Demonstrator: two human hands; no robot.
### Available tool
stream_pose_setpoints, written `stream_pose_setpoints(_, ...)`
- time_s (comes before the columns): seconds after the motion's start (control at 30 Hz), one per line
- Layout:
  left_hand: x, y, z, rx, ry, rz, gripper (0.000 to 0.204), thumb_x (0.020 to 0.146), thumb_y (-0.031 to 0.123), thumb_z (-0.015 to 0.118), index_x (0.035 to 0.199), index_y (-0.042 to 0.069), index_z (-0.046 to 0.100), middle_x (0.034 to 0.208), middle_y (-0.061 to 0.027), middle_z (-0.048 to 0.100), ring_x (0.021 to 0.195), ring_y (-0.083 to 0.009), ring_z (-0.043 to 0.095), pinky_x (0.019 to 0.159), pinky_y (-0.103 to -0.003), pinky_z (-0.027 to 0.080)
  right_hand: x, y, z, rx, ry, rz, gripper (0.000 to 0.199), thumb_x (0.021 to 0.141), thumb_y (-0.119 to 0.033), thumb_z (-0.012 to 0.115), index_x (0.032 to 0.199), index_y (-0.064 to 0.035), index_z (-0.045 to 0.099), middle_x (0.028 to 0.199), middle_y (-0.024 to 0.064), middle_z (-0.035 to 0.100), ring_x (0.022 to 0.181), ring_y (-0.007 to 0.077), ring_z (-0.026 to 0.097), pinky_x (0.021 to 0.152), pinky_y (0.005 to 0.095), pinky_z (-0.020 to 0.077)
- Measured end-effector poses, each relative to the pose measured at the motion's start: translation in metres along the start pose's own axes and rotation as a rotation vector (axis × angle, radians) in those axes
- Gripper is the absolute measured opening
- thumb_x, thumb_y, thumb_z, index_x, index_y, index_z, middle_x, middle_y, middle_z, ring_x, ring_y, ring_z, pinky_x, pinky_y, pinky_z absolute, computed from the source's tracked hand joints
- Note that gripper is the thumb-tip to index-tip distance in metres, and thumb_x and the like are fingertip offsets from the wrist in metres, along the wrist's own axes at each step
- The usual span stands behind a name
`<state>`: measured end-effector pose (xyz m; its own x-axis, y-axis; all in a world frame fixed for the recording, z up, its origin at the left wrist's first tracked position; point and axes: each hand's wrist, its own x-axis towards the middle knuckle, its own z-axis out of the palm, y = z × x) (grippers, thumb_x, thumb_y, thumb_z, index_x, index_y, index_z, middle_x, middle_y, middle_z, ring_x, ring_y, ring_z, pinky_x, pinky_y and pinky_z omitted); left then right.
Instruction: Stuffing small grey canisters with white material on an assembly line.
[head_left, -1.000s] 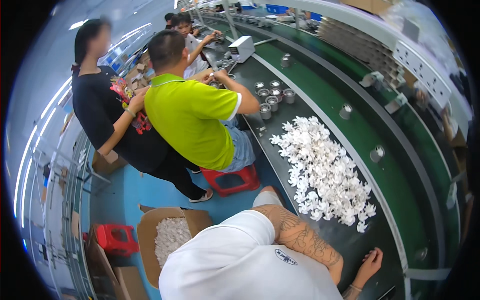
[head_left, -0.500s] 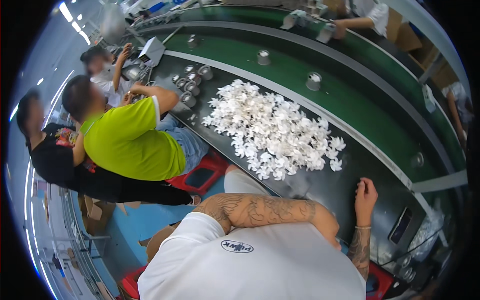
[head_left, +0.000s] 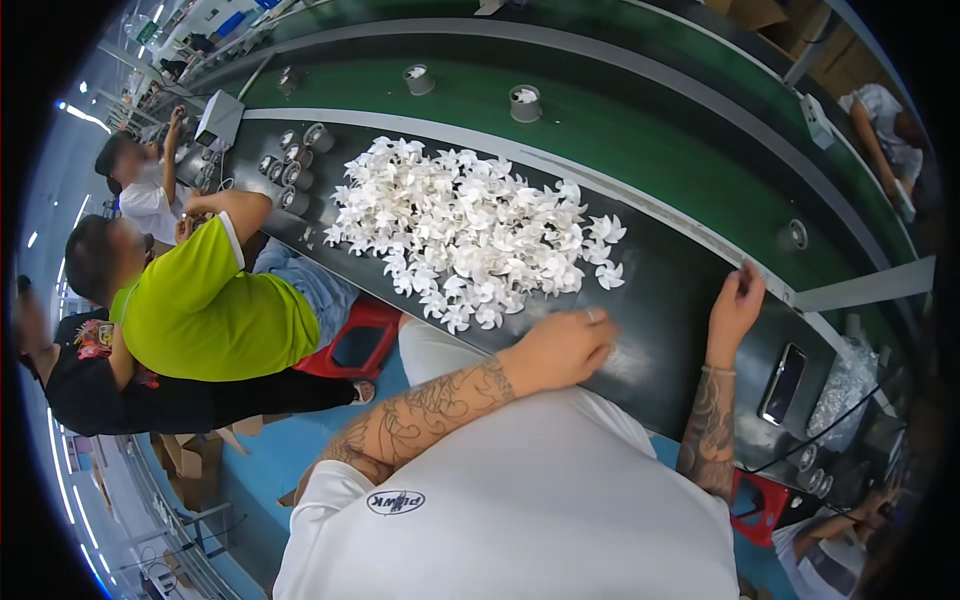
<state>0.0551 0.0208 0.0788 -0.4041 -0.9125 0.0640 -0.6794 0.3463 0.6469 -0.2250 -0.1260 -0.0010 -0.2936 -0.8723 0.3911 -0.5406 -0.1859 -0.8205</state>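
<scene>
Fingers of the left hand (head_left: 562,348) curl loosely, seemingly empty; right hand (head_left: 737,301) half-closed near the worktop's (head_left: 660,300) far edge; white pinwheel pile (head_left: 465,230) looks largely unworked.

A loose heap of small white flower-shaped pieces (head_left: 470,235), each with pointed petals around a centre, lies spread across the dark tabletop (head_left: 680,300) beside the green conveyor belt. The heap is thickest in the middle and thins to single pieces at its edges, with a few strays on the right side. Its near edge lies just beyond the left hand (head_left: 560,350).
</scene>
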Motion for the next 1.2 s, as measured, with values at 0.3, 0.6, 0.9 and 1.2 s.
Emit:
stream_pose_setpoints(0.3, 0.043, -0.015, 0.056, 0.494, 0.157, -0.017, 0.057, 0.087, 0.016, 0.066, 0.14, 0.0, 0.053, 0.129, -0.0234, 0.057, 0.092, -0.0312, 0.068, 0.063, -0.042, 0.059, 0.15, 0.066, -0.004, -0.551, 0.358, -0.199, 0.08, 0.09, -0.039, 0.075, 0.152, -0.0012, 0.041, 0.145, 0.037, 0.041, 0.135, 0.052, 0.042, 0.114, 0.0548, 0.0354)
stream_pose_setpoints(0.6, 0.033, -0.041, 0.061, 0.18, 0.179, 0.011, 0.037, 0.079, 0.011, 0.066, 0.114, -0.002, 0.063, 0.104, -0.0159, 0.058, 0.089, -0.0329, 0.065, 0.076, -0.045, 0.056, 0.187, 0.136, 0.002, -0.321, -0.027, -0.199, 0.05, 0.101, -0.028, 0.067, 0.132, 0.0107, 0.059, 0.118, 0.0285, 0.071, 0.105, 0.0353, 0.072, 0.089, 0.0399, 0.0569)
stream_pose_setpoints(0.9, 0.017, -0.025, 0.044, -0.472, 0.198, 0.149, 0.041, 0.078, -0.004, 0.056, 0.119, -0.002, 0.064, 0.104, -0.0175, 0.06, 0.093, -0.0337, 0.065, 0.079, -0.042, 0.054, 0.046, 0.017, 0.028, 0.16, -0.079, 0.011, 0.049, 0.109, -0.033, 0.049, 0.142, 0.0036, 0.052, 0.136, 0.0203, 0.059, 0.121, 0.0317, 0.061, 0.102, 0.0412, 0.0512)
stream_pose_setpoints(1.2, -0.019, -0.011, 0.007, -0.636, 0.393, 0.005, 0.026, 0.101, 0.017, 0.064, 0.121, 0.001, 0.064, 0.095, -0.0128, 0.066, 0.076, -0.0199, 0.064, 0.069, -0.035, 0.052, -0.069, -0.082, 0.035, 1.215, -0.621, 0.682, 0.055, 0.108, -0.049, 0.042, 0.138, -0.0044, 0.048, 0.107, 0.0103, 0.059, 0.087, 0.0208, 0.06, 0.077, 0.0319, 0.0501)
